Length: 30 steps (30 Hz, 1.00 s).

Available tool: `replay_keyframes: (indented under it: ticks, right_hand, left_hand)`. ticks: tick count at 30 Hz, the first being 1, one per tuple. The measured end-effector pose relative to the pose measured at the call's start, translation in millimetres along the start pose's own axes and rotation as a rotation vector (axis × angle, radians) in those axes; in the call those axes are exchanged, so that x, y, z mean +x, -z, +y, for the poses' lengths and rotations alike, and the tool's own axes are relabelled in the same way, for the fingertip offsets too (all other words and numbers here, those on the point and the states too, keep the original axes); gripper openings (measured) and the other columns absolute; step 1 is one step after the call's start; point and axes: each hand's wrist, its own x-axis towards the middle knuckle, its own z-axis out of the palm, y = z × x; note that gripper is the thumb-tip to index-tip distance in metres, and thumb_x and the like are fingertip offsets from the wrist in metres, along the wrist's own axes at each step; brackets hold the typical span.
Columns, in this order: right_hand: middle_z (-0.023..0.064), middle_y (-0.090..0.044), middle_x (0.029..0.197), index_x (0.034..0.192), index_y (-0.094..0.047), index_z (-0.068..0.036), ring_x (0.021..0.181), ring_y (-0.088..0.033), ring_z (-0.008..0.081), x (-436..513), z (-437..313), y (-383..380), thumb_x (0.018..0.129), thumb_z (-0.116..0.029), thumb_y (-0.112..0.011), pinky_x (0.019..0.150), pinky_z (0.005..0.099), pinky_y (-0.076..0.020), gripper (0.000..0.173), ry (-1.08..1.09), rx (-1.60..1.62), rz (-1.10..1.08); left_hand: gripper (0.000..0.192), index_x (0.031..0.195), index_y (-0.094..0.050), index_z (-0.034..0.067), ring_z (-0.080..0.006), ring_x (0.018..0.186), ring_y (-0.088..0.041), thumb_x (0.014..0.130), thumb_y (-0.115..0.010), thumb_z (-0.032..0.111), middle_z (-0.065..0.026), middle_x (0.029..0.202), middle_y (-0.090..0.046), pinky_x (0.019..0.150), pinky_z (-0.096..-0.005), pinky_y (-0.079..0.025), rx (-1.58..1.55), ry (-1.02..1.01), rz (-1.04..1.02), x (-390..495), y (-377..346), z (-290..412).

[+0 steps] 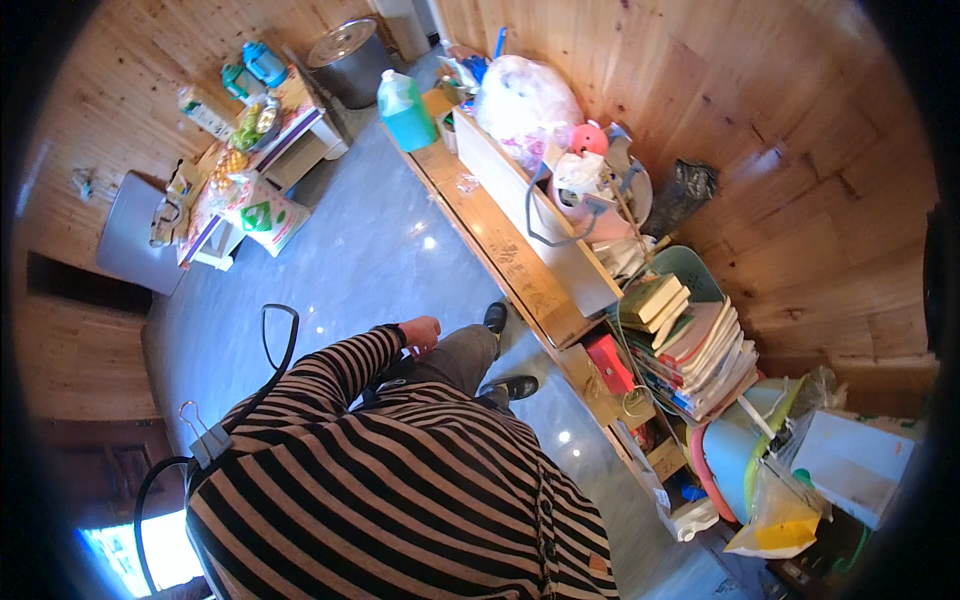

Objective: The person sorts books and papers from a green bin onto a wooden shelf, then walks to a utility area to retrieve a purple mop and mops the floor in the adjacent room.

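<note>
My left hand [420,334] hangs beside my grey trousers [454,355], its fingers curled together. Nothing shows in it, and it looks apart from the furniture. My right hand is out of view. Before me stands a long, low wooden cabinet [510,251]. A white board [529,214] stands on edge along its top. At the far end sits a plastic jug of green liquid [409,116]. Nearer, an uneven stack of books and papers [694,349] leans beside a red box [609,365].
Across the grey floor [360,240], a low table [304,142] bears bottles and fruit, with a printed sack [268,214] at its foot. A lidded metal bin [352,64] stands by the wall. Bagged goods [525,97], blue tubs [739,442] and a white box [855,465] crowd the cabinet side.
</note>
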Motion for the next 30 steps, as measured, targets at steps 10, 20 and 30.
replay_keyframes:
  ticks: [10, 20, 30]
  right_hand:
    - [0.0058, -0.061, 0.064, 0.065, -0.059, -0.010, 0.058, -0.062, 0.0218, 69.4, -57.0, 163.7, 0.072, -0.019, -0.061, 0.049, 0.0340, -0.0492, 0.012, 0.142, 0.006, -0.020]
    - [0.0092, -0.062, 0.062, 0.068, -0.058, -0.002, 0.046, -0.059, 0.0222, 182.7, -155.6, 264.0, 0.070, -0.011, -0.062, 0.049, 0.0323, -0.0496, 0.010, -0.470, 0.777, 0.107]
    - [0.0181, -0.063, 0.071, 0.076, -0.063, -0.002, 0.068, -0.062, 0.0350, 375.3, -235.4, 265.7, 0.082, -0.027, -0.052, 0.063, 0.0449, -0.0488, 0.028, -0.323, 0.307, 0.060]
  left_hand:
    - [0.014, 0.079, -0.064, 0.003, -0.0205, 0.053, -0.057, 0.070, -0.056, 0.010, -0.0088, 0.063, -0.059, 0.045, -0.0363, -0.048, 0.265, -0.122, 0.081, -5.9, 30.6, -42.7]
    - [0.013, 0.071, -0.066, 0.006, -0.0160, 0.044, -0.051, 0.069, -0.057, 0.015, -0.0057, 0.054, -0.056, 0.040, -0.0327, -0.043, -0.018, -0.069, 0.095, 3.0, 99.0, -124.8]
    - [0.015, 0.089, -0.060, 0.002, -0.0172, 0.054, -0.056, 0.079, -0.059, 0.013, -0.0084, 0.069, -0.061, 0.046, -0.0318, -0.048, -0.599, 0.013, 0.004, 75.2, 255.8, -192.4]
